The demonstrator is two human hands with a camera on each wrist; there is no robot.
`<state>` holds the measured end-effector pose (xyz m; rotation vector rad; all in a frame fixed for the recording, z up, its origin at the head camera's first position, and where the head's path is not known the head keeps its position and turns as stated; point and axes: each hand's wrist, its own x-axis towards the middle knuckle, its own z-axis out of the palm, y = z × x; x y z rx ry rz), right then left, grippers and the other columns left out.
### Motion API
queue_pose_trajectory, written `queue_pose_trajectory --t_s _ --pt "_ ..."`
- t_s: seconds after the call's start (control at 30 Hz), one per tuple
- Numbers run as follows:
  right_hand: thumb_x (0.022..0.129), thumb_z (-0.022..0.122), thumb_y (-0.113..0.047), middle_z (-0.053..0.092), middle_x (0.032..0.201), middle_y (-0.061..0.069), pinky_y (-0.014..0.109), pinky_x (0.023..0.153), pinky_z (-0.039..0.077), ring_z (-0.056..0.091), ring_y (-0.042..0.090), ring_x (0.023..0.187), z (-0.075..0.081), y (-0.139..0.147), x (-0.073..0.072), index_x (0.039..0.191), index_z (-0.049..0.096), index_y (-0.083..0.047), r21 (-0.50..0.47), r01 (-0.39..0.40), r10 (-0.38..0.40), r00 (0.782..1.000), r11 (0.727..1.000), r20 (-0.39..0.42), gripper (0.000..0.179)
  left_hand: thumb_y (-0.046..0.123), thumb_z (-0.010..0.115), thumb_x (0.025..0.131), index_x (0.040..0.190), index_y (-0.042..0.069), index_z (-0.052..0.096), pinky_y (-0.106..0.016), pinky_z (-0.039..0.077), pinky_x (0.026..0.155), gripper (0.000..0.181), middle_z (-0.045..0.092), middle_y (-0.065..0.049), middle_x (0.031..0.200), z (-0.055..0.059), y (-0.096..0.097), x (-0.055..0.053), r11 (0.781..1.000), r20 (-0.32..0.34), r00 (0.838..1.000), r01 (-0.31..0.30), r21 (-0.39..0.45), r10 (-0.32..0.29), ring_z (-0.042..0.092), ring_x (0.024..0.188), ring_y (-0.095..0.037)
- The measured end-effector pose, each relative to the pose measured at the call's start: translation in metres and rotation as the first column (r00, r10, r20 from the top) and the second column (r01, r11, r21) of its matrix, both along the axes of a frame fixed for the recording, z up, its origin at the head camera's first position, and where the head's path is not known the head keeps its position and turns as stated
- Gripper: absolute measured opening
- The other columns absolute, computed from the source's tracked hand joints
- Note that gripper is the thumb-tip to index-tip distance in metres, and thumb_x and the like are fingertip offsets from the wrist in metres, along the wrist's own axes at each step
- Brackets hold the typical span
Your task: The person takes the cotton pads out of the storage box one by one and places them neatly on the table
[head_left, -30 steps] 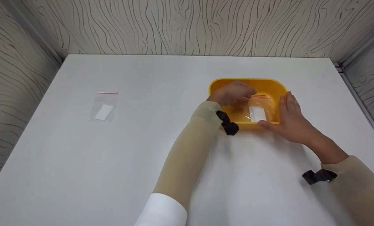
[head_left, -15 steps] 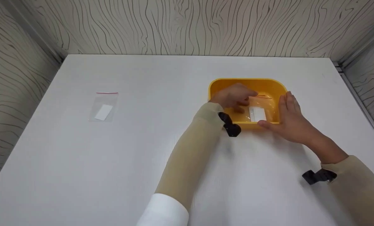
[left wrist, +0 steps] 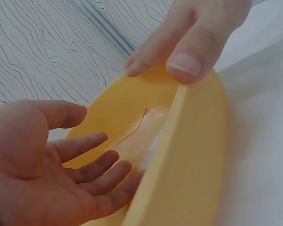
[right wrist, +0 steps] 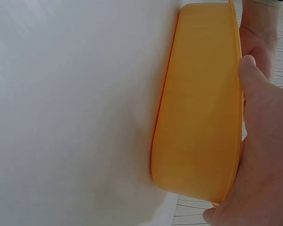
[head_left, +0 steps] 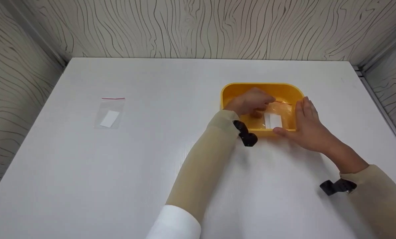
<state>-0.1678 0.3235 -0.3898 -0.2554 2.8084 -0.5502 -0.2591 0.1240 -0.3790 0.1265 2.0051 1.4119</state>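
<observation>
A yellow plastic bin (head_left: pixel 261 84) stands on the right of the white table in the head view. My left hand (head_left: pixel 253 99) reaches inside, its fingers loosely bent and spread in the left wrist view, close to a clear zip bag (head_left: pixel 285 111) on the bin's floor. That bag has a red seal strip and a white card (head_left: pixel 276 121) in it; my hand covers its left part in the head view. My right hand (head_left: pixel 307 127) rests over the bin's front right corner. Its thumb lies on the front rim, and its fingers extend straight along the right end.
Another clear zip bag (head_left: pixel 110 114) with a red strip and a white card lies flat at the table's left. Behind the table rises a wood-grain patterned wall (head_left: pixel 198 30), with similar panels at both sides.
My left hand has shifted slightly right inside the bin. The bag's red strip has slid slightly right and now slants. My right hand and the bin have stayed put.
</observation>
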Motion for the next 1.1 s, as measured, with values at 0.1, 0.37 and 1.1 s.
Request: queue_pose_trajectory --t_s 0.1,0.37,1.1 --pt "0.091 0.061 -0.068 -0.03 0.159 0.031 0.071 0.115 0.011 -0.023 0.049 0.148 0.001 0.0 0.001 0.151 -0.018 0.013 -0.001 -0.002 0.002 1.0 1.0 0.003 0.128 0.032 0.065 0.1 0.113 0.013 0.066 -0.028 0.053 0.084 0.024 0.06 -0.002 0.101 0.0 0.004 0.003 0.999 0.03 0.999 -0.038 0.025 0.038 0.058 0.091 -0.019" --pt "0.092 0.061 -0.067 -0.034 0.158 0.029 0.072 0.115 0.009 -0.025 0.049 0.147 0.001 0.0 0.001 0.151 -0.019 0.012 0.008 -0.009 0.008 1.0 1.0 0.017 0.127 0.029 0.068 0.1 0.124 0.018 0.072 -0.024 0.052 0.081 0.027 0.064 0.0 0.101 -0.002 0.015 0.004 0.999 0.048 0.999 -0.018 0.046 0.016 0.057 0.087 -0.017" --pt "0.091 0.06 -0.068 -0.029 0.159 0.032 0.073 0.114 0.014 -0.023 0.049 0.148 0.001 -0.001 0.001 0.152 -0.016 0.013 0.03 -0.002 0.002 1.0 1.0 0.005 0.127 0.013 0.069 0.098 0.126 0.019 0.071 -0.025 0.059 0.074 0.029 0.068 -0.001 0.096 -0.015 0.027 0.007 0.998 0.112 0.993 0.039 0.053 -0.045 0.058 0.065 -0.021"
